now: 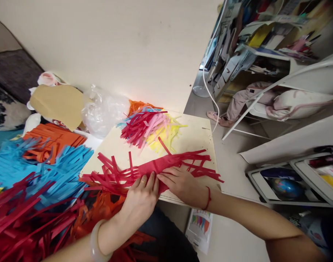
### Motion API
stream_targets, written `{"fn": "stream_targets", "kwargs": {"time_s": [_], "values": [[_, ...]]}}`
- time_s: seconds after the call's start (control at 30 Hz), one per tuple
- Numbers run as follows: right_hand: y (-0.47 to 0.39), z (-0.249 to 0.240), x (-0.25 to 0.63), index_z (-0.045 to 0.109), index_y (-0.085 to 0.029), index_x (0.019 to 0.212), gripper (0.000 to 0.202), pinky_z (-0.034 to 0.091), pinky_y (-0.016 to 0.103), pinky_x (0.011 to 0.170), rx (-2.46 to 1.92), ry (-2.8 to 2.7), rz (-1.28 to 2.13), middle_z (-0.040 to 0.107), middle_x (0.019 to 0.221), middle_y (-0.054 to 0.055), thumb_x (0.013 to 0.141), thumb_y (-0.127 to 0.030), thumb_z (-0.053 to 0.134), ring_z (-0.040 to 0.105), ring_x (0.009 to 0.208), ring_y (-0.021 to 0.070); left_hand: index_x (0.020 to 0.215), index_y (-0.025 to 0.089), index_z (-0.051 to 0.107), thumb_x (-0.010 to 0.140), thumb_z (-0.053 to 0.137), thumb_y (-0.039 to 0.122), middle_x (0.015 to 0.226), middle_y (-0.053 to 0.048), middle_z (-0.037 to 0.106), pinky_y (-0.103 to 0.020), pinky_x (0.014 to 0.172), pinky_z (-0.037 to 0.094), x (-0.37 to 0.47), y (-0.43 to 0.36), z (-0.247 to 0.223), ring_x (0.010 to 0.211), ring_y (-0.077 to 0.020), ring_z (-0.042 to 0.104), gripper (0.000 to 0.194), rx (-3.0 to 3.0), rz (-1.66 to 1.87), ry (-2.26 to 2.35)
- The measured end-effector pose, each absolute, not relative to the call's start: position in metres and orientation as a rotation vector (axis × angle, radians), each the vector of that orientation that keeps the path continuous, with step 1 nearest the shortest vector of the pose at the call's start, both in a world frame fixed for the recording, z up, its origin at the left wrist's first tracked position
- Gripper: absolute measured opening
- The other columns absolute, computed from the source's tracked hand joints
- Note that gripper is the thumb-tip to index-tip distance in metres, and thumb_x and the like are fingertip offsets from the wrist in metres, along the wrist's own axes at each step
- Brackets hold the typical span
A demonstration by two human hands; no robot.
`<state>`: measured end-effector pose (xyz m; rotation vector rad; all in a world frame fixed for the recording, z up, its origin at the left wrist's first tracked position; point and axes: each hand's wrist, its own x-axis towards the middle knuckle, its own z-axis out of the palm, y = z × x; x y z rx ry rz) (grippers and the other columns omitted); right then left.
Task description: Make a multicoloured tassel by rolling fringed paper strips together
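Note:
A sheet of red tissue paper [155, 165] with fringed strips at both ends lies across a small pale table [194, 127]. My left hand [143, 193] rests on its near middle, fingers extended on the paper and thumb hidden. Beside it, my right hand [180, 182] lies flat on the same sheet, its fingers pointing left and close to the left fingertips. Both hands touch the paper from above. Farther back on the table sits a pile of fringed tissue paper [144, 127] in red, pink, yellow, blue and orange.
Heaps of blue [62, 171], red [16, 218] and orange tissue strips [54, 142] lie at the left. A clear plastic bag [103, 112] and a brown paper piece [57, 103] are behind them. A white folding chair [265, 109] and a cart [289, 178] stand at the right.

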<state>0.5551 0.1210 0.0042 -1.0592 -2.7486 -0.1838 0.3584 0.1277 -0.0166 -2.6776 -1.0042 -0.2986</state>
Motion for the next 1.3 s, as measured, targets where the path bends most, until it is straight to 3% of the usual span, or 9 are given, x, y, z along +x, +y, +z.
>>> {"fn": "stream_targets", "kwargs": {"time_s": [0.2, 0.4, 0.67, 0.77, 0.87, 1.0, 1.1, 1.2, 1.3], "values": [[0.144, 0.012, 0.575, 0.07, -0.014, 0.103, 0.023, 0.049, 0.029, 0.089, -1.039, -2.619, 0.403, 0.071, 0.103, 0.008, 0.095, -0.021, 0.049, 0.06, 0.103, 0.0173, 0.107, 0.012, 0.069, 0.088, 0.046, 0.016, 0.11, -0.013, 0.071, -0.04, 0.086, 0.055, 0.317, 0.148, -0.011, 0.098, -0.025, 0.067, 0.03, -3.073, -0.628, -1.067], [0.185, 0.021, 0.563, 0.072, -0.014, 0.082, 0.024, 0.042, 0.023, 0.068, -1.525, -2.368, 0.783, 0.071, 0.079, 0.004, 0.091, -0.031, 0.059, 0.061, 0.072, 0.0129, 0.063, 0.018, 0.064, 0.089, 0.052, 0.031, 0.102, -0.009, 0.069, -0.028, 0.079, 0.053, 0.303, 0.173, 0.001, 0.094, -0.0189, 0.067, 0.032, -3.386, -0.838, -1.623], [0.204, 0.025, 0.549, 0.07, -0.017, 0.078, 0.028, 0.035, 0.025, 0.061, -1.792, -2.528, 0.61, 0.07, 0.078, 0.005, 0.09, -0.037, 0.054, 0.06, 0.075, 0.0168, 0.083, 0.02, 0.049, 0.085, 0.048, 0.025, 0.081, -0.002, 0.059, -0.026, 0.065, 0.047, 0.299, 0.186, -0.001, 0.071, -0.0143, 0.059, 0.005, -3.381, -0.875, -1.888], [0.206, 0.03, 0.546, 0.07, -0.018, 0.081, 0.028, 0.034, 0.025, 0.059, -1.852, -2.598, 0.584, 0.07, 0.081, 0.006, 0.09, -0.038, 0.053, 0.061, 0.078, 0.0186, 0.099, 0.021, 0.045, 0.086, 0.047, 0.027, 0.079, 0.0, 0.058, -0.024, 0.059, 0.046, 0.294, 0.191, 0.0, 0.066, -0.0137, 0.058, 0.015, -3.392, -0.84, -1.933], [0.208, 0.03, 0.544, 0.071, -0.018, 0.082, 0.026, 0.033, 0.026, 0.059, -1.853, -2.625, 0.58, 0.07, 0.081, 0.006, 0.088, -0.036, 0.053, 0.062, 0.079, 0.0188, 0.115, 0.022, 0.043, 0.086, 0.046, 0.028, 0.079, 0.0, 0.063, -0.025, 0.058, 0.046, 0.283, 0.196, 0.004, 0.064, -0.0151, 0.06, 0.03, -3.337, -0.523, -1.871], [0.207, 0.027, 0.545, 0.07, -0.017, 0.079, 0.026, 0.033, 0.025, 0.059, -1.839, -2.607, 0.595, 0.07, 0.078, 0.005, 0.087, -0.034, 0.053, 0.061, 0.075, 0.0172, 0.11, 0.02, 0.054, 0.09, 0.041, 0.029, 0.076, -0.004, 0.067, -0.029, 0.053, 0.046, 0.28, 0.193, 0.018, 0.061, -0.0207, 0.064, 0.026, -2.99, -0.049, -1.722], [0.206, 0.025, 0.546, 0.07, -0.017, 0.077, 0.026, 0.031, 0.025, 0.058, -1.824, -2.609, 0.589, 0.07, 0.076, 0.006, 0.087, -0.033, 0.053, 0.061, 0.073, 0.0168, 0.11, 0.015, 0.059, 0.091, 0.039, 0.021, 0.095, -0.011, 0.07, -0.034, 0.069, 0.054, 0.299, 0.179, 0.023, 0.082, -0.0236, 0.068, 0.028, -2.875, -0.262, -1.314], [0.206, 0.025, 0.545, 0.07, -0.016, 0.077, 0.026, 0.032, 0.026, 0.059, -1.826, -2.624, 0.552, 0.07, 0.076, 0.006, 0.087, -0.034, 0.054, 0.061, 0.075, 0.0176, 0.116, 0.006, 0.058, 0.088, 0.038, 0.01, 0.118, -0.017, 0.065, -0.042, 0.096, 0.049, 0.327, 0.16, 0.01, 0.113, -0.0285, 0.061, 0.035, -2.818, -0.47, -0.852], [0.207, 0.024, 0.543, 0.07, -0.016, 0.079, 0.026, 0.034, 0.026, 0.061, -1.822, -2.648, 0.541, 0.071, 0.079, 0.006, 0.088, -0.034, 0.053, 0.062, 0.076, 0.0183, 0.117, 0.0, 0.058, 0.085, 0.037, 0.007, 0.122, -0.021, 0.063, -0.046, 0.1, 0.047, 0.344, 0.148, -0.014, 0.117, -0.0317, 0.059, 0.038, -2.752, -0.415, -0.802]]}}
